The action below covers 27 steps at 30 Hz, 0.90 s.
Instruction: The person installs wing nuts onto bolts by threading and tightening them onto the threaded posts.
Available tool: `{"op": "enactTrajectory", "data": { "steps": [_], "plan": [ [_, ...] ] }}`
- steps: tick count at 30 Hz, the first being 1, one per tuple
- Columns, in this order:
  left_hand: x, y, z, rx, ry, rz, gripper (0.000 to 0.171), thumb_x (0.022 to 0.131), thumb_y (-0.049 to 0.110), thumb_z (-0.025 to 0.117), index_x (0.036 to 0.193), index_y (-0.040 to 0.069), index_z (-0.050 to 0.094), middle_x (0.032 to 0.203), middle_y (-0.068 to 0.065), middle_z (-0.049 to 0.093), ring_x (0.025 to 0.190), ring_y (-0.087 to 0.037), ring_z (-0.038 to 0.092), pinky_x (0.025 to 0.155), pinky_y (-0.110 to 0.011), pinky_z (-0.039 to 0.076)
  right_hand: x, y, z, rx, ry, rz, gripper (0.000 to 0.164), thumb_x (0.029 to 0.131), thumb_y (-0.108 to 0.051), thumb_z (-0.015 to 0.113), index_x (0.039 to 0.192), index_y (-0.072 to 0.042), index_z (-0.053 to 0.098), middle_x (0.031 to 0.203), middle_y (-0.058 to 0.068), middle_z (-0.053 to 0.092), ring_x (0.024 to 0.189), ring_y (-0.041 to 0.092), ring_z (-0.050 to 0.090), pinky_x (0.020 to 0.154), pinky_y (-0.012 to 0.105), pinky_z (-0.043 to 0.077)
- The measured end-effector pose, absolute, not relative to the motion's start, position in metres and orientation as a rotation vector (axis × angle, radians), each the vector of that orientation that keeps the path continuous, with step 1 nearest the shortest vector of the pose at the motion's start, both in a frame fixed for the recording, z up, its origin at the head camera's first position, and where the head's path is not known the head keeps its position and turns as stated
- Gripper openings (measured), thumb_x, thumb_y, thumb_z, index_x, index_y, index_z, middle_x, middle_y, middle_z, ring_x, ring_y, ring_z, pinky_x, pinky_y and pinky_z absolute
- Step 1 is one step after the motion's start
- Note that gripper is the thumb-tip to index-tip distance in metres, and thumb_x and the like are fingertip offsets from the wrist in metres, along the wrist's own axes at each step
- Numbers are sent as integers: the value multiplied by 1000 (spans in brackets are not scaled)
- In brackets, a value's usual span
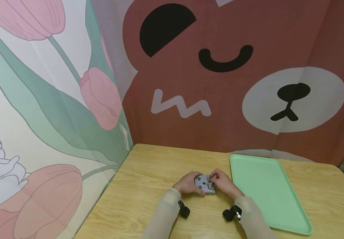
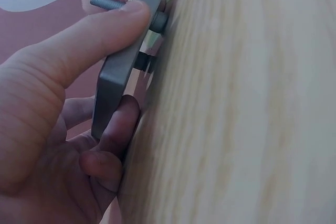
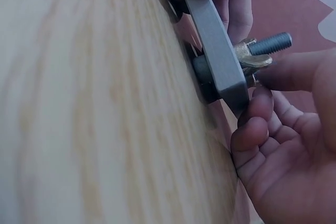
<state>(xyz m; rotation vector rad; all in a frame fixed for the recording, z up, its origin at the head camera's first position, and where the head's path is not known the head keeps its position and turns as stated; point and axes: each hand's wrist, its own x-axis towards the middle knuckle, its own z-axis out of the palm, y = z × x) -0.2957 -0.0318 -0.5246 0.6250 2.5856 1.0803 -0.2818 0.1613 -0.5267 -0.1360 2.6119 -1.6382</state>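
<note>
A grey metal plate (image 1: 200, 185) with several holes is tilted just above the wooden table, gripped at its left side by my left hand (image 1: 188, 184). In the left wrist view the thumb presses one face of the plate (image 2: 113, 77), fingers curled beneath. A threaded bolt (image 3: 273, 43) sticks up through the plate, with a brass wing nut (image 3: 252, 62) on it. Dark bolt heads (image 3: 202, 70) project from the underside. My right hand (image 1: 223, 183) pinches at a second, smaller-looking brass piece, probably another wing nut, mostly hidden by thumb and fingertip beside the first.
A light green tray (image 1: 261, 192) lies to the right of my right hand on the wooden table (image 1: 136, 192). Behind the table hangs a curtain (image 1: 172, 132) printed with a bear, and a tulip-print one (image 1: 55, 109) is at the left.
</note>
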Motion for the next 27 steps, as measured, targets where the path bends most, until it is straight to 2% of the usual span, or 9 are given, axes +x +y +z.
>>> {"op": "enactTrajectory", "data": {
  "steps": [4,6,14,19,27],
  "plan": [
    [-295,-32,-525,624,2585,1078,78,64,35,88,132,17,53,103,8,52,84,-9,48,75,-28,40,-282,162,-528,-162,2652,-1591,20,90,-9,62,108,-2,56,72,4,50,64,16,46,59,28,38],
    [-295,-32,-525,626,2584,1076,78,64,35,88,132,17,53,103,8,52,84,-9,49,75,-28,40,-282,162,-529,-174,2671,-1569,22,90,-9,63,110,-2,58,71,3,50,64,16,46,60,28,38],
    [-297,-33,-522,644,2581,1078,80,65,34,88,133,15,52,108,7,53,85,-9,49,77,-28,40,-287,163,-532,-196,2758,-1481,7,89,-11,66,93,-6,62,73,1,54,69,15,48,64,28,39],
    [-296,-33,-518,641,2579,1081,80,65,33,88,133,14,52,110,5,54,86,-9,49,78,-30,40,-289,163,-533,-218,2782,-1465,7,89,-12,66,90,-6,62,76,1,59,69,15,51,62,28,41],
    [-295,-32,-519,644,2593,1049,80,65,34,88,134,14,51,109,5,54,87,-9,49,78,-29,40,-286,163,-532,-216,2823,-1437,12,87,-13,68,79,-9,60,73,0,56,68,14,48,62,27,39]
  ]
}}
